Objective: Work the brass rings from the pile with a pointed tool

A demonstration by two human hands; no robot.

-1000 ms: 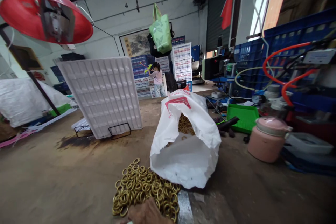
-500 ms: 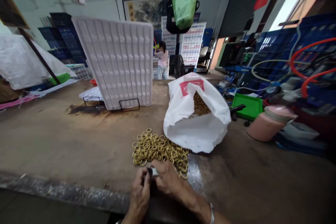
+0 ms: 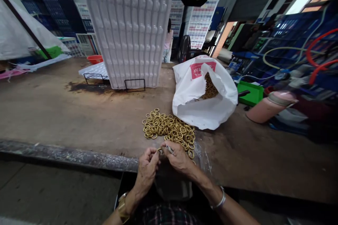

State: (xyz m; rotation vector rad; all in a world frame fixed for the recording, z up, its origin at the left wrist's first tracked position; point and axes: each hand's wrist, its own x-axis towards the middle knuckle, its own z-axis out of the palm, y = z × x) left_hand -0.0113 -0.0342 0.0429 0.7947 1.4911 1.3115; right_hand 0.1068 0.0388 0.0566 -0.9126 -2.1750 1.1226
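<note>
A heap of brass rings [image 3: 169,129] lies on the brown table [image 3: 66,112] just beyond my hands. My left hand [image 3: 146,168] and my right hand [image 3: 177,157] meet at the table's near edge, fingers pinched together. The left fingers pinch a brass ring [image 3: 159,150]. The right fingers pinch a small silvery piece [image 3: 169,149] against it. A white plastic bag [image 3: 206,95] with more rings inside lies open behind the heap.
A white moulded tray [image 3: 129,28] stands upright on a wire stand at the back. A pink pot [image 3: 266,106], a green tray [image 3: 250,93] and hoses crowd the right side. A person [image 3: 168,42] stands far behind by stacked crates.
The view has tilted down, bringing both hands fully into sight. The hands have shifted slightly right, and a brass ring now shows between the fingers.
</note>
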